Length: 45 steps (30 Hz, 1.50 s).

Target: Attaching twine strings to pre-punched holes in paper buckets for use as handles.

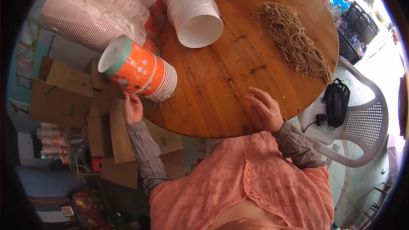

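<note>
Gripping the near side of an orange-and-green paper bucket stack point(138, 66), the left hand point(134, 110) is holding it on its side at the left edge of the round wooden table point(213, 89), while the right hand point(266, 111) is extending loosely parted fingers by the near edge. Farther off, a white paper bucket stack point(199, 29) is showing its hollow mouth beside plastic-wrapped bucket stacks point(87, 17) at far left. Tan twine point(294, 38) is lying at right; cardboard boxes point(64, 96) are standing at left, and a black bag point(337, 107) is resting on a plastic chair point(365, 121) at right.
</note>
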{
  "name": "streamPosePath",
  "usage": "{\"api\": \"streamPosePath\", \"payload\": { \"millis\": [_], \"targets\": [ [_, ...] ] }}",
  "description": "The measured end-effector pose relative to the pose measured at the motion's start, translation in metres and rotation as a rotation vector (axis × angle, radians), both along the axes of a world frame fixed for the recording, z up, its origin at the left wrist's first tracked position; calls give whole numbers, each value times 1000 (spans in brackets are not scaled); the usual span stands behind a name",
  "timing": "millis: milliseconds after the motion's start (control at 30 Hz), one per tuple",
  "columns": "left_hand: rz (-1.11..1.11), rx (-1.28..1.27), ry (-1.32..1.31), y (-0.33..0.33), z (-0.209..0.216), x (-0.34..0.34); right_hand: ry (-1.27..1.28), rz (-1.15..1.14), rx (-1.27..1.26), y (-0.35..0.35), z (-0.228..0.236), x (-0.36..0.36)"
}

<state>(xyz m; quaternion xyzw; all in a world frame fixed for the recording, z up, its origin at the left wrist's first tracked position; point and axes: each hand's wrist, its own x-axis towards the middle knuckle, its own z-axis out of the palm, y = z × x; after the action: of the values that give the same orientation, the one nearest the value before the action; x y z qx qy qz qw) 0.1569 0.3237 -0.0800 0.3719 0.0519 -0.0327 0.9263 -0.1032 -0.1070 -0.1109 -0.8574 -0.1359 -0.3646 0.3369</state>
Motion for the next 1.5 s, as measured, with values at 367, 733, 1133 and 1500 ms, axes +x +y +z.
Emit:
{"api": "streamPosePath", "payload": {
  "millis": [367, 733, 1133, 1500],
  "targets": [
    [73, 282, -10, -32, -23, -24, 77, 2, 157, -16, 2, 117],
    [-188, 676, -223, -190, -46, -52, 266, -262, 553, -61, -38, 225],
    [445, 1093, -345, -278, -61, 85, 255, -183, 571, -46, -29, 277],
    [362, 799, -254, -276, -73, 90, 382, -165, 558, -50, -33, 283]
  ]
}}
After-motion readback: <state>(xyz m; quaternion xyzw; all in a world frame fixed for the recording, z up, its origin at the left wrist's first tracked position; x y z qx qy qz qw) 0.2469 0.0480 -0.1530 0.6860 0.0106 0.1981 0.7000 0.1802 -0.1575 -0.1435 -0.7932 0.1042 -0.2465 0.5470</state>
